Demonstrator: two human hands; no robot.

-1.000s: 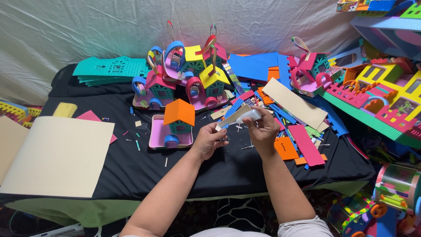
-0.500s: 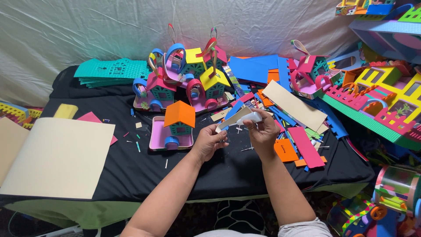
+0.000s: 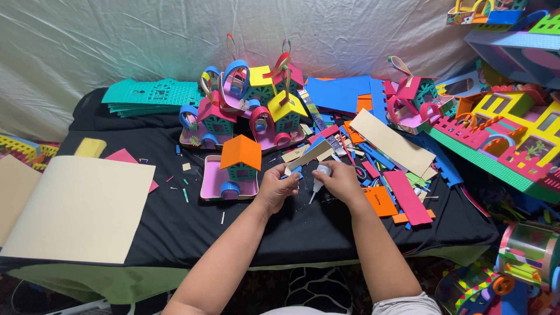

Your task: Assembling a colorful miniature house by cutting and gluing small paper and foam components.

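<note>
L hand (image 3: 276, 189) pinches a tan foam strip (image 3: 309, 156) w/ blue piece; R hand (image 3: 343, 182) just beside it, closed on small white glue bottle (image 3: 318, 179), tip down. Left of grip, orange-roofed foam house (image 3: 238, 165); beyond, more foam houses (image 3: 251, 108).

Black-draped table (image 3: 303, 233): beige sheet (image 3: 76, 210), foam houses (image 3: 245, 116), scraps (image 3: 385, 181).
</note>
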